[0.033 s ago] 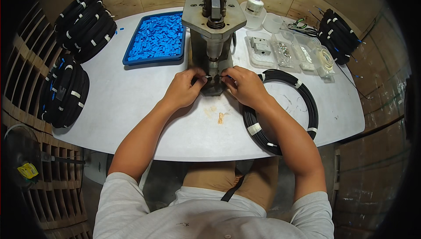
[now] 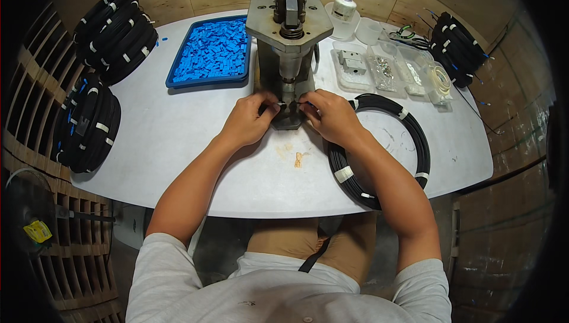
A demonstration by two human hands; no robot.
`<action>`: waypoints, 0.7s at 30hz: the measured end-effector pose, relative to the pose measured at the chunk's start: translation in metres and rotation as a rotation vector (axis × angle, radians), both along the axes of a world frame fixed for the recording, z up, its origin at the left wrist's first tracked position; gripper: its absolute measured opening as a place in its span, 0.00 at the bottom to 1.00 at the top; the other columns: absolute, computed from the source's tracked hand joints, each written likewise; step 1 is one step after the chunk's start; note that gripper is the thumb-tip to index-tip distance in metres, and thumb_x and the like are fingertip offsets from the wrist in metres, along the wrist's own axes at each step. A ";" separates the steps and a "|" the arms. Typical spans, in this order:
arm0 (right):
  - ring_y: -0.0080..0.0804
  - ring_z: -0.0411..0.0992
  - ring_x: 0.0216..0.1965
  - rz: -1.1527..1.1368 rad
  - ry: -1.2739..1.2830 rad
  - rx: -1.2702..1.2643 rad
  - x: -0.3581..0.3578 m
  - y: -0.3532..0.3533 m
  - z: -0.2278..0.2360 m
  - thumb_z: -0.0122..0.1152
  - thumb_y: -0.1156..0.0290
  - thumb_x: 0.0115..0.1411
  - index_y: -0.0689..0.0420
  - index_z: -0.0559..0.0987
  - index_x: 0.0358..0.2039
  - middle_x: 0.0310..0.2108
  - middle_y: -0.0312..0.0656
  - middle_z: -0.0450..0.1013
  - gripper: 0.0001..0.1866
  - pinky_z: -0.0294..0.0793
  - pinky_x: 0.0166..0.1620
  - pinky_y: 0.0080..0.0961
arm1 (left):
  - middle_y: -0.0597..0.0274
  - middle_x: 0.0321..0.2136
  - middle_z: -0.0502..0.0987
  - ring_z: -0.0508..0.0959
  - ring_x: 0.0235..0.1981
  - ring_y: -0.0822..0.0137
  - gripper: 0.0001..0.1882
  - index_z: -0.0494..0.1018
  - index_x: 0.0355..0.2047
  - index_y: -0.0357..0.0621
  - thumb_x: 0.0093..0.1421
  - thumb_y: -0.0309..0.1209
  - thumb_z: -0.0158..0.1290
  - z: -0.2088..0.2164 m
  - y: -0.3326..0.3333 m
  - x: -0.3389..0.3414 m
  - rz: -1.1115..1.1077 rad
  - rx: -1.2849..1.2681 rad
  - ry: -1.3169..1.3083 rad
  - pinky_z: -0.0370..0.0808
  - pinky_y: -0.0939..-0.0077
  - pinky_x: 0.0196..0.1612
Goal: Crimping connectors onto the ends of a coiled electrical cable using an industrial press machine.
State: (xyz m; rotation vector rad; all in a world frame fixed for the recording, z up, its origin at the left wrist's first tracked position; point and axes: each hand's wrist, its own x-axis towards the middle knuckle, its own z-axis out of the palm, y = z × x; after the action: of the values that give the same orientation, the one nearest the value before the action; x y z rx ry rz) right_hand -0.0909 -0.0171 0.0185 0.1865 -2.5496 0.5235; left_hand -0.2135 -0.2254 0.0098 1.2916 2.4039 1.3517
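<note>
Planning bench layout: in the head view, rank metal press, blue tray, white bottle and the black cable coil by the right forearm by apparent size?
1. Metal press and black cable coil: unranked; press looks taller, coil wider
2. Blue tray
3. White bottle

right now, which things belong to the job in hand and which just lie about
Seemingly in use:
metal press, left hand and right hand at it
black cable coil, right foreground
blue parts, likely

Seemingly lying about:
white bottle
translucent cup
metal block
</note>
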 end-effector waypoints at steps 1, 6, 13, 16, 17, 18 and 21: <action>0.47 0.78 0.31 0.000 0.000 0.000 0.000 0.000 0.000 0.68 0.71 0.60 0.54 0.81 0.40 0.32 0.44 0.78 0.08 0.78 0.35 0.38 | 0.51 0.36 0.84 0.83 0.37 0.59 0.13 0.78 0.44 0.35 0.65 0.32 0.57 0.001 0.000 0.000 -0.003 -0.003 -0.005 0.78 0.67 0.43; 0.47 0.78 0.31 0.005 0.008 -0.004 0.000 0.000 0.000 0.68 0.71 0.60 0.54 0.81 0.40 0.32 0.44 0.78 0.08 0.78 0.34 0.38 | 0.51 0.35 0.83 0.83 0.37 0.59 0.13 0.77 0.43 0.35 0.65 0.32 0.57 0.000 0.000 0.000 -0.006 0.000 0.001 0.78 0.68 0.42; 0.46 0.78 0.31 0.002 0.002 -0.002 0.000 0.000 0.000 0.68 0.72 0.60 0.54 0.81 0.40 0.32 0.43 0.78 0.08 0.78 0.34 0.38 | 0.52 0.35 0.83 0.84 0.36 0.59 0.12 0.77 0.43 0.36 0.64 0.32 0.58 -0.001 0.001 0.001 -0.003 0.032 0.011 0.79 0.68 0.40; 0.46 0.78 0.31 0.017 0.030 0.002 0.000 0.001 -0.001 0.68 0.73 0.60 0.54 0.81 0.40 0.32 0.43 0.77 0.08 0.78 0.34 0.38 | 0.53 0.35 0.84 0.84 0.36 0.59 0.12 0.77 0.43 0.36 0.64 0.32 0.58 -0.001 0.000 0.000 -0.001 0.031 0.028 0.79 0.68 0.40; 0.46 0.78 0.31 0.017 0.032 0.010 0.000 0.002 -0.001 0.68 0.73 0.59 0.54 0.81 0.39 0.32 0.43 0.77 0.08 0.78 0.34 0.38 | 0.53 0.35 0.84 0.84 0.36 0.59 0.12 0.77 0.43 0.37 0.64 0.32 0.58 -0.001 0.000 0.000 0.003 0.030 0.044 0.79 0.68 0.40; 0.46 0.78 0.31 0.018 0.034 0.019 0.000 0.002 -0.001 0.68 0.73 0.59 0.54 0.81 0.39 0.32 0.43 0.77 0.08 0.78 0.34 0.38 | 0.53 0.35 0.84 0.84 0.36 0.59 0.12 0.77 0.43 0.37 0.64 0.32 0.58 -0.001 0.000 0.000 0.003 0.030 0.044 0.79 0.68 0.40; 0.46 0.78 0.32 0.006 0.036 0.039 0.000 0.001 -0.001 0.68 0.73 0.59 0.54 0.81 0.39 0.31 0.43 0.77 0.07 0.78 0.34 0.38 | 0.52 0.35 0.84 0.84 0.36 0.59 0.12 0.77 0.43 0.36 0.64 0.32 0.58 0.000 0.000 0.000 0.003 0.017 0.009 0.79 0.68 0.40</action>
State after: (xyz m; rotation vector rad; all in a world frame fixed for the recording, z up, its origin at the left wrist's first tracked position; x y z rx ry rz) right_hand -0.0908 -0.0162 0.0177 0.2160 -2.5263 0.4694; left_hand -0.2137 -0.2250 0.0095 1.3017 2.4058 1.3735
